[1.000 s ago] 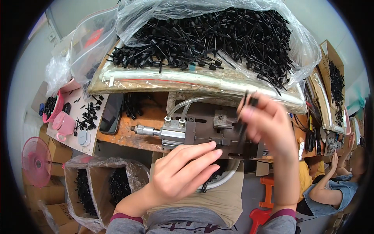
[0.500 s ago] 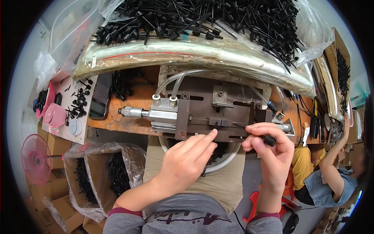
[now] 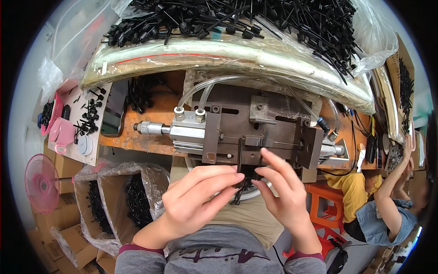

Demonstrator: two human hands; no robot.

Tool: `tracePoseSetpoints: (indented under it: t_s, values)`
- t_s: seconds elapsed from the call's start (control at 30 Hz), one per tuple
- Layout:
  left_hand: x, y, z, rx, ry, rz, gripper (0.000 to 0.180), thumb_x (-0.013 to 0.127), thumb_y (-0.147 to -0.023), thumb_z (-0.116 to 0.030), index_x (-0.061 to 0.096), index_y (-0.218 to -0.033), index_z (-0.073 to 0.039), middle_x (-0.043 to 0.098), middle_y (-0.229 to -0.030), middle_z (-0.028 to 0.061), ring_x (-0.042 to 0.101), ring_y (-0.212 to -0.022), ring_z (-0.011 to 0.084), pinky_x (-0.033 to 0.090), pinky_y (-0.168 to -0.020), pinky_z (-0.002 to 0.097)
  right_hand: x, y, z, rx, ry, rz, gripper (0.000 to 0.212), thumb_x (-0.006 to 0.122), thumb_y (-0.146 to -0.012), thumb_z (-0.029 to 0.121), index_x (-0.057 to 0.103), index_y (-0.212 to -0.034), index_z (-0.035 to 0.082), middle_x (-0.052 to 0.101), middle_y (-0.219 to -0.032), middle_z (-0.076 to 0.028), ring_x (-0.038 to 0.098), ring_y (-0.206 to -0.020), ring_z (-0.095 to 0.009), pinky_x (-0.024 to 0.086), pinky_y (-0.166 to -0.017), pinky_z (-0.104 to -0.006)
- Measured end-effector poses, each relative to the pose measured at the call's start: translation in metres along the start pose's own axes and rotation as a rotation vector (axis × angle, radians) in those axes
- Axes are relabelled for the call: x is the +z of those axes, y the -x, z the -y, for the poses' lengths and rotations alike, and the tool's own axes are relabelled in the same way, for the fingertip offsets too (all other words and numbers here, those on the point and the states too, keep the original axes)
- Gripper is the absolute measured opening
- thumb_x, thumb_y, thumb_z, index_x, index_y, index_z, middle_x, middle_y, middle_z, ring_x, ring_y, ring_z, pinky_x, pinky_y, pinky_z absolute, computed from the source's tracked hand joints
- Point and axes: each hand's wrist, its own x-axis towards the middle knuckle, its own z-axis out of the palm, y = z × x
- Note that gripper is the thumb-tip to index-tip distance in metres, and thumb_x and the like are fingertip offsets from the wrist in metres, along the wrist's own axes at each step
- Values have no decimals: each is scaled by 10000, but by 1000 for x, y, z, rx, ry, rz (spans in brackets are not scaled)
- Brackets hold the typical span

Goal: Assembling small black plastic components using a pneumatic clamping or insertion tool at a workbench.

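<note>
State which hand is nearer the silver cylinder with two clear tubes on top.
Left. The left hand is below and slightly right of the silver cylinder in the picture; the right hand is farther right, beyond the left hand.

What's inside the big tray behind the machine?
A heap of black parts with thin stems, and loose clear plastic at the right. The heap hides the bottom of the tray, so what lies there can't be seen.

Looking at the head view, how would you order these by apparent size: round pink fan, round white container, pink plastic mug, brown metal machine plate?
1. Brown metal machine plate
2. Round pink fan
3. Pink plastic mug
4. Round white container
Apparent size only; real sizes may rank differently.
</note>
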Motion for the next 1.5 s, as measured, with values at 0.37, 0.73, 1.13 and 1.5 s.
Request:
tracePoseSetpoints:
  t_s: [0.37, 0.73, 1.13, 1.5]
  values:
    - [-1, 4, -1, -78, 122, -23, 358, 865, -633, 24, 732, -962, -23, 691, -968, 108, 677, -872, 202, 560, -735, 297, 3, -8, 2, -59, 293, 85, 271, 713, -704, 35, 666, -970, 8, 664, -1247, -152, 633, -611, -173, 503, -589, -272]
    - [-5, 5, 2, -76, 158, -44, 337, 847, -683, 13, 719, -994, -3, 731, -986, 135, 719, -875, 237, 582, -738, 297, -6, -12, 10, -32, 354, 169, 264, 701, -725, 37, 675, -986, 9, 676, -1226, -141, 607, -549, -151, 491, -557, -248]
    - [17, -4, -8, 184, 104, 131, 465, 870, -675, -67, 691, -1099, 2, 705, -1090, 197, 723, -914, 277, 594, -763, 322, -38, -11, 20, 453, -744, -172, 90, 701, -868, -14, 722, -952, -35, 672, -810, -62, 629, -596, -76, 468, -524, -194]
    - [28, 12, -3, 173, 86, 203, 456, 831, -718, -103, 694, -1144, -20, 691, -1169, 125, 676, -704, 188, 540, -607, 258, -138, 52, -206, 592, 43, -815, 180, 737, -901, 160, 728, -948, -13, 628, -753, 23, 520, -627, -35, 395, -574, -184]
